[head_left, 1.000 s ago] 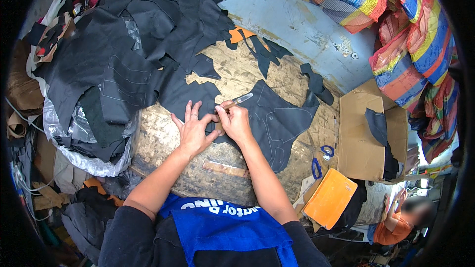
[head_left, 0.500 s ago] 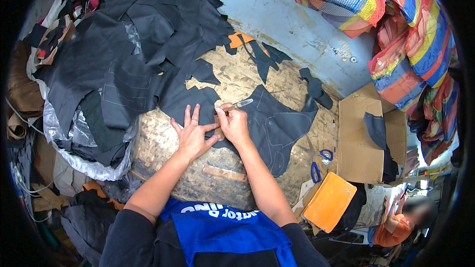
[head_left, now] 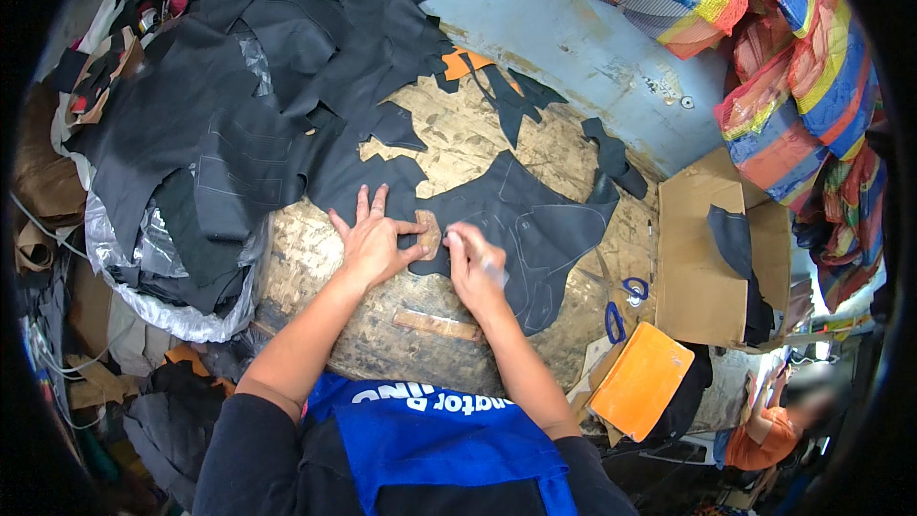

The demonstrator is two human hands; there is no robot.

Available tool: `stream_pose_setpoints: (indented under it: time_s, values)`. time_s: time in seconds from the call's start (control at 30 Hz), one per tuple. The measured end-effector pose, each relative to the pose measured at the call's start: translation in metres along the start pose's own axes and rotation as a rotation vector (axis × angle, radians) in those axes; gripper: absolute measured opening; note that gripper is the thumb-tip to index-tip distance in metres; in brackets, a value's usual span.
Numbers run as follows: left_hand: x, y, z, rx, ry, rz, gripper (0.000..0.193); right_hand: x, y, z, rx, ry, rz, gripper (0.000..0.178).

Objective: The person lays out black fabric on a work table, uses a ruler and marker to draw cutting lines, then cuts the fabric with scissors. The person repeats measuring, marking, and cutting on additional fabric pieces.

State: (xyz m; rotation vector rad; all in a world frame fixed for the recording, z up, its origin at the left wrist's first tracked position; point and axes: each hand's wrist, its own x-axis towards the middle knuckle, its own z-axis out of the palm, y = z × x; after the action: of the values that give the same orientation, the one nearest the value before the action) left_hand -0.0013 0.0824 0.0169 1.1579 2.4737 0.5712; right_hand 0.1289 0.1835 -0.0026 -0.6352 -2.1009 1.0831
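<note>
Two left-hand fingers [head_left: 410, 227] touch a brown piece [head_left: 430, 233] on black sheeting [head_left: 489, 199]

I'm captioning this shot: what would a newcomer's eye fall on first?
Probably the heap of black sheets at upper left, and the multicoloured striped woven material at upper right. A bright orange block stands out at lower right. At the centre, the left hand touches a small brown piece, the right hand just beside it.

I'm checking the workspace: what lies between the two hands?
In the head view, a small brown piece on black material lies between the left hand and right hand.
</note>
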Motion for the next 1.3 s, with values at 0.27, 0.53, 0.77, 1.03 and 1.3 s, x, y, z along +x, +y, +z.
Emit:
stream_pose_setpoints:
  time_s: [0.27,0.53,0.77,1.03,1.3]
  values:
    - [0.001,-0.025,-0.004,-0.042,-0.055,0.107,0.065,-0.014,0.009,-0.002,-0.281,-0.279,-0.329,0.032]
    - [0.015,-0.065,-0.008,0.199,0.080,0.268,0.059,-0.014,0.026,0.004,0.164,0.105,0.067,0.019]
    - [0.096,-0.089,-0.018,0.348,0.458,0.117,0.059,-0.018,0.025,0.000,0.174,0.233,-0.004,0.021]
    - [0.112,-0.057,-0.033,0.155,0.137,0.111,0.081,-0.026,-0.002,-0.002,-0.198,-0.004,-0.476,0.030]
    - [-0.006,-0.046,-0.008,-0.031,0.400,0.367,0.034,-0.033,-0.003,-0.010,-0.004,-0.155,-0.082,0.023]
